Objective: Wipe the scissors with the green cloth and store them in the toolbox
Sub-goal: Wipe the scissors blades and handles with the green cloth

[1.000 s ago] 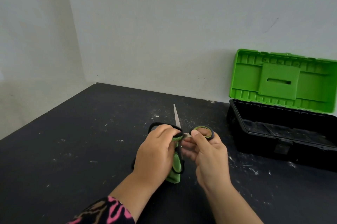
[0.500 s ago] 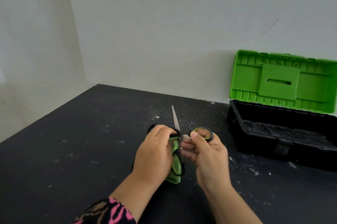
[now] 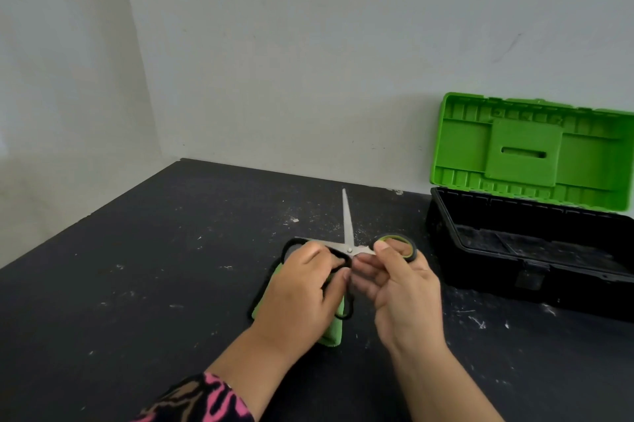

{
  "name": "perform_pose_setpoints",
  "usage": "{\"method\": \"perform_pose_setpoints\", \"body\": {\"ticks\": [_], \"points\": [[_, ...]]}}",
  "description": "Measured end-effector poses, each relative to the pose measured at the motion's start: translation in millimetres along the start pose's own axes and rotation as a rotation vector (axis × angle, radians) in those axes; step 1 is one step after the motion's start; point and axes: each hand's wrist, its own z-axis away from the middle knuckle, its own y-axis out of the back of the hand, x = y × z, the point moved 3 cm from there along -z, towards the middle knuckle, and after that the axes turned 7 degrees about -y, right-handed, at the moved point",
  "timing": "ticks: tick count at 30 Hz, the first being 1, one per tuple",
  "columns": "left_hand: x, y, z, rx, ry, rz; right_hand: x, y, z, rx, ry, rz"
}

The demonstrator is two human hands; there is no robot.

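Note:
The scissors (image 3: 347, 219) are spread wide above the black table. One steel blade points away from me, and the other points left and runs under my left hand (image 3: 302, 291). That hand is closed on the green cloth (image 3: 334, 336), which has black edging and hangs below the fingers, pressed around the left blade. My right hand (image 3: 401, 291) pinches the scissors by the green-and-black handle ring at the right. The second handle shows as a black loop below the pivot, partly hidden between my hands. The toolbox (image 3: 480, 270) stands open to the right.
The toolbox's green lid (image 3: 525, 150) leans back against the white wall, and its black tray shows inner dividers. The black table (image 3: 154, 267) is speckled with white marks and ends at a left edge. A patterned sleeve covers my left forearm.
The scissors have opened wider: the far blade now stands out longer, and a second blade shows pointing left. Both hands stay at the same spot on the table.

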Motion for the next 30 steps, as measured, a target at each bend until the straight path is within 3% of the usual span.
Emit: {"method": "perform_pose_setpoints", "body": {"ticks": [5, 13, 18, 22, 30], "points": [[-3, 6, 0, 0.149, 0.011, 0.045, -1, 0, 0, 0.0, 0.005, 0.037], [1, -2, 0, 0.098, 0.008, 0.06, 0, -4, 3, -0.041, 0.012, 0.063], [-3, 13, -1, 0.319, 0.028, -0.004, 2, -2, 1, -0.02, -0.005, 0.08], [-2, 3, -2, 0.223, -0.023, -0.03, 7, -7, 7, -0.08, 0.018, 0.133], [-10, 2, -4, 0.164, 0.068, -0.044, 4, -5, 7, -0.062, 0.053, 0.128]]}}
